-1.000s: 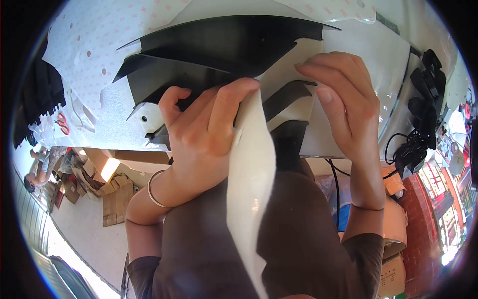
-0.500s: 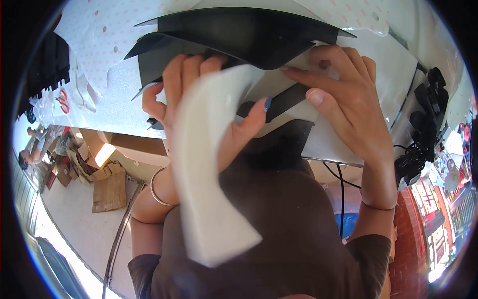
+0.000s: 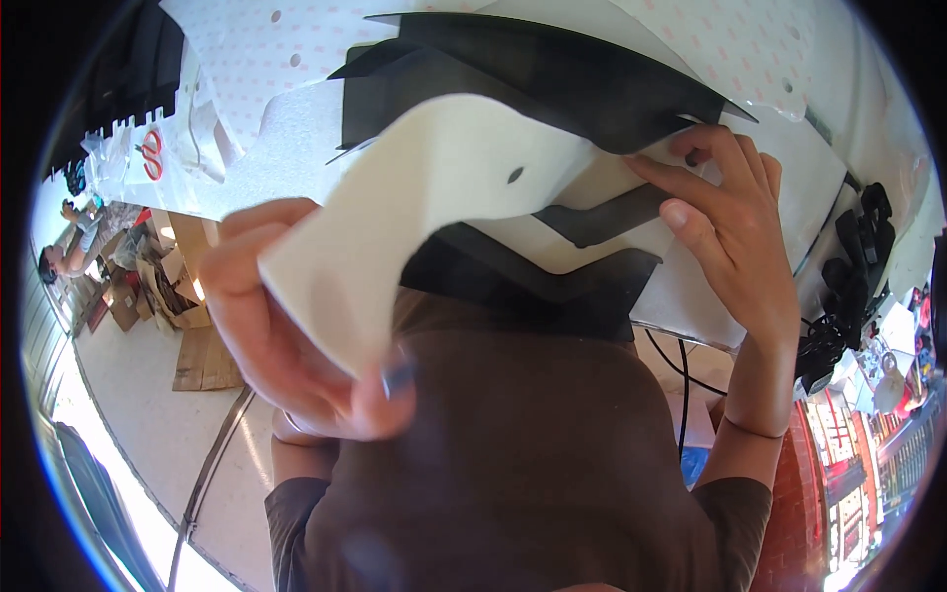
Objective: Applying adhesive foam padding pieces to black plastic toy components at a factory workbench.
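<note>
My left hand [image 3: 296, 326] is closed on the near-left end of a curved white strip [image 3: 434, 178], its thumb on top. The strip arches up to the right and has a small dark oval hole. Its right end reaches the pale area near my right hand [image 3: 735, 212], where the join is hard to make out. Fingers apart, my right hand rests its fingertips at the right end of a dark, thin curved sheet [image 3: 552, 84]. Below the strip lie a narrow dark band [image 3: 602, 217] and another black piece [image 3: 552, 286] along the table's near edge.
White patterned sheets [image 3: 345, 39] cover the far table. Red-handled scissors [image 3: 150, 153] lie at the left. Black straps and cables [image 3: 853, 266] lie at the right edge. Cardboard boxes [image 3: 202, 355] stand on the floor at left, with a person [image 3: 69, 247] beyond.
My left hand has moved left and toward me, gripping the white strip's end, which earlier hung blurred over my forearm. My right hand has stayed by the dark sheet's right end.
</note>
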`<state>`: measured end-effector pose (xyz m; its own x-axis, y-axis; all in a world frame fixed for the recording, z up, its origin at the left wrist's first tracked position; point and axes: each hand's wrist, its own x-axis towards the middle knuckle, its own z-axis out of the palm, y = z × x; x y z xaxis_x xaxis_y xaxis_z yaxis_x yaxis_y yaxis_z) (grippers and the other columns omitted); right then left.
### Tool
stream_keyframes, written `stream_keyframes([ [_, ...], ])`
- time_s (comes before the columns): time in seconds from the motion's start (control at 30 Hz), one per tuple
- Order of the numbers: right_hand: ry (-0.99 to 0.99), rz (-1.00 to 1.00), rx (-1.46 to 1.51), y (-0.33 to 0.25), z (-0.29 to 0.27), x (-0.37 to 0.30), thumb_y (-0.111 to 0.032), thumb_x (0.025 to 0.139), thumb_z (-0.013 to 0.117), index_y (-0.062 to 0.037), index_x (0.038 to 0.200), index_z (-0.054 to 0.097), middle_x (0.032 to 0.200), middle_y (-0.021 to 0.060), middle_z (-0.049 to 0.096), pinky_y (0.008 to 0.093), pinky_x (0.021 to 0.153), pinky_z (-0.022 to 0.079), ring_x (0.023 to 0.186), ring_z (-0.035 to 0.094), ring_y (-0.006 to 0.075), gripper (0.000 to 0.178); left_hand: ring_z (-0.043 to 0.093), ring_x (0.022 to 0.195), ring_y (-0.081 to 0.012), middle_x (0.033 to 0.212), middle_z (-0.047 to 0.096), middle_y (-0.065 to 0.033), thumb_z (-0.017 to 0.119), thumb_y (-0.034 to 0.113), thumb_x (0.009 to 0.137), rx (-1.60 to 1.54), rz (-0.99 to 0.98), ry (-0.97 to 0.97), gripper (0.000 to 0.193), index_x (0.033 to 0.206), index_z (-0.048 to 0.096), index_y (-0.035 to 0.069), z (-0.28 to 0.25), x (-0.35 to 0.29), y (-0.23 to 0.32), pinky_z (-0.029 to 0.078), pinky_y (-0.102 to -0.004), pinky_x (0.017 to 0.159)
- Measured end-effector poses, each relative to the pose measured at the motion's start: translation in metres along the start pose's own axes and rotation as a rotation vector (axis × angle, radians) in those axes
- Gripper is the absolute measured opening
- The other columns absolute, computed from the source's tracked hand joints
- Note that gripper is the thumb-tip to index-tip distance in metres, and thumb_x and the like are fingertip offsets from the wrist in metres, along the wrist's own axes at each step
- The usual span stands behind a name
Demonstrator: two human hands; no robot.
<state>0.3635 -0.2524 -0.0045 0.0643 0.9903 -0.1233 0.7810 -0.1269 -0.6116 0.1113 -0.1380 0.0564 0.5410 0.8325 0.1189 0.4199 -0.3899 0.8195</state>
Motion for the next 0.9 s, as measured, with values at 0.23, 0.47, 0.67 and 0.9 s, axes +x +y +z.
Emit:
stream_keyframes([
  [0.23,-0.046,0.075,-0.050,-0.011,0.000,0.000,-0.038,0.088,0.055,-0.0112,0.105,0.071,0.102,0.0051,0.050,0.0344,0.085,0.028,0.097,0.046,0.0214,0.035,0.048,0.073,-0.0157,0.077,0.051,-0.0017,0.063,0.018,0.078,0.516,0.014,0.012,0.014,0.083,0.056,0.007,-0.007,0.053,-0.073,0.028,-0.0323,0.080],
  [0.47,-0.085,0.121,-0.086,-0.015,-0.003,0.003,-0.039,0.089,0.054,-0.0101,0.105,0.070,0.105,0.0045,0.050,0.0350,0.087,0.028,0.099,0.046,0.0210,0.037,0.049,0.072,-0.0149,0.073,0.052,-0.0002,0.065,0.021,0.078,0.529,-0.041,-0.061,0.016,0.078,0.057,0.007,-0.013,0.056,-0.087,0.025,-0.0328,0.078],
  [0.67,-0.127,0.173,-0.085,-0.020,-0.007,0.006,-0.040,0.089,0.054,-0.0084,0.103,0.070,0.104,0.0053,0.050,0.0354,0.090,0.028,0.100,0.047,0.0212,0.039,0.049,0.072,-0.0141,0.073,0.054,0.0007,0.066,0.020,0.081,0.419,-0.042,-0.102,0.015,0.079,0.059,0.008,-0.014,0.059,-0.099,0.025,-0.0330,0.076],
  [0.9,-0.162,0.203,-0.086,-0.020,-0.008,0.009,-0.039,0.086,0.057,-0.0068,0.100,0.070,0.103,0.0068,0.051,0.0357,0.091,0.027,0.102,0.047,0.0218,0.038,0.048,0.071,-0.0154,0.069,0.054,0.0004,0.068,0.024,0.081,0.576,-0.038,-0.176,0.019,0.078,0.059,0.008,-0.011,0.060,-0.105,0.024,-0.0333,0.074],
])
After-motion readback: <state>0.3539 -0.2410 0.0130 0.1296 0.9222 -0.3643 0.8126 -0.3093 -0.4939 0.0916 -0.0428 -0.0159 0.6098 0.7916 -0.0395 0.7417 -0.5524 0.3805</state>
